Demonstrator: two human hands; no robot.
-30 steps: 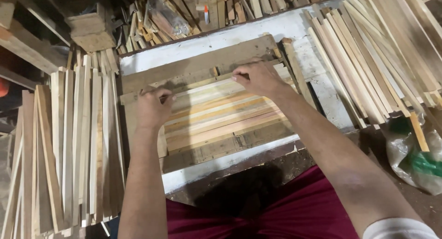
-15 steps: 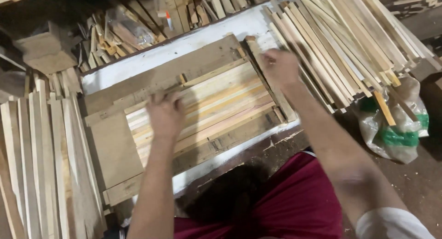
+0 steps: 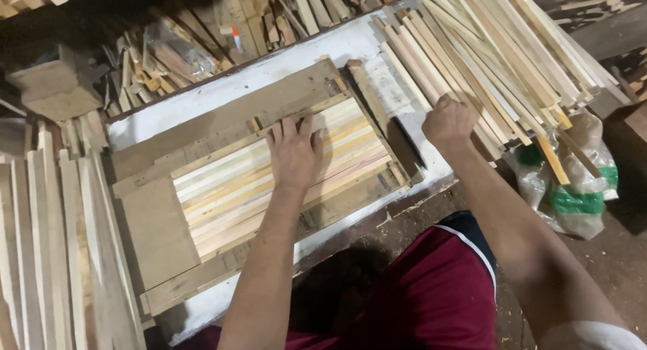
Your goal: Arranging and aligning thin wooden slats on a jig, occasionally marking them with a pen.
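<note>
A wooden frame jig lies on a white board and holds a row of pale wood slats laid side by side. My left hand rests flat, fingers spread, on the upper right part of those slats. My right hand is off to the right, closed on the ends of long thin wood strips in a slanted pile. What exactly its fingers grip is hidden under the hand.
Stacks of upright slats fill the left side. Wood offcuts and scrap lie behind the board. A wooden block sits at the far left. Plastic bags lie on the floor at the right.
My right hand left the jig's top right corner and moved right to the strip pile. My left hand moved from the jig's left part onto the slats. The view shifted right.
</note>
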